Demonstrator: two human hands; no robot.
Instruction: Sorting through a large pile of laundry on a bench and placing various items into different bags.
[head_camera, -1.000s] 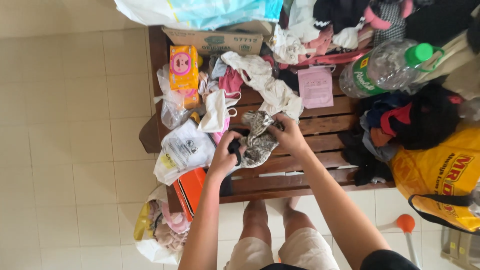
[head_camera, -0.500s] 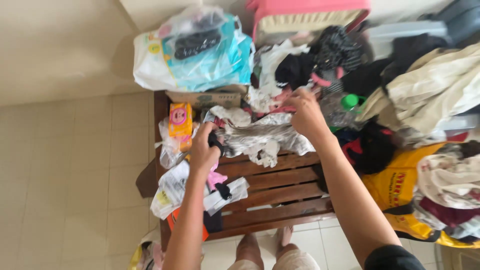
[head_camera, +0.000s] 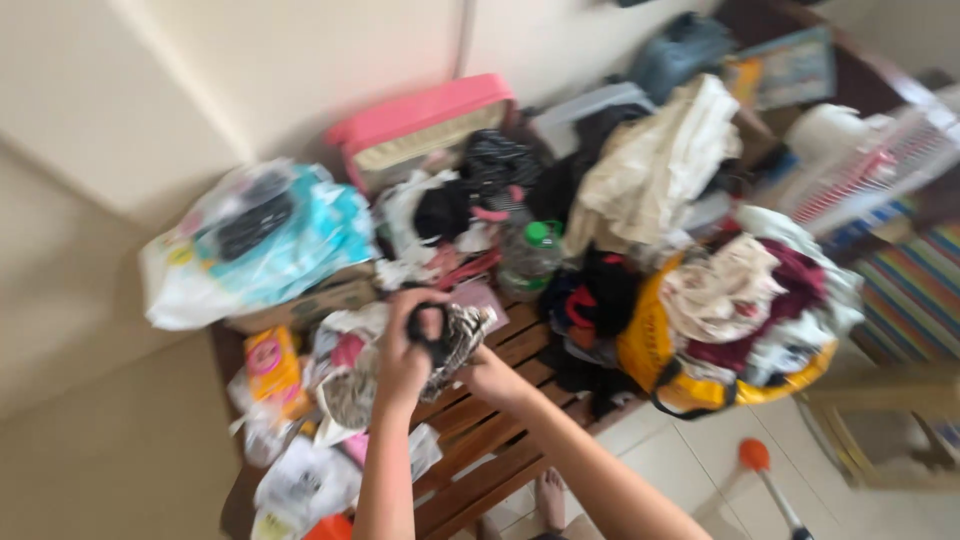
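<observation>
Both hands – left hand (head_camera: 405, 355), right hand (head_camera: 487, 377) – closed on patterned cloth (head_camera: 455, 340) (blurred), between them

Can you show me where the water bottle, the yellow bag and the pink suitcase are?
Water bottle (head_camera: 530, 255), head view, on its clear body below the green cap.
Yellow bag (head_camera: 640, 345), head view, on its yellow side.
Pink suitcase (head_camera: 420, 115), head view, on its pink top.

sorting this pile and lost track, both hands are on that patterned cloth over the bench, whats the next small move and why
Probably pull the patterned cloth up and out flat. The left hand has it bunched, the right hand grips its lower edge, and it hangs crumpled just above the wooden bench, close to other clutter.
</observation>
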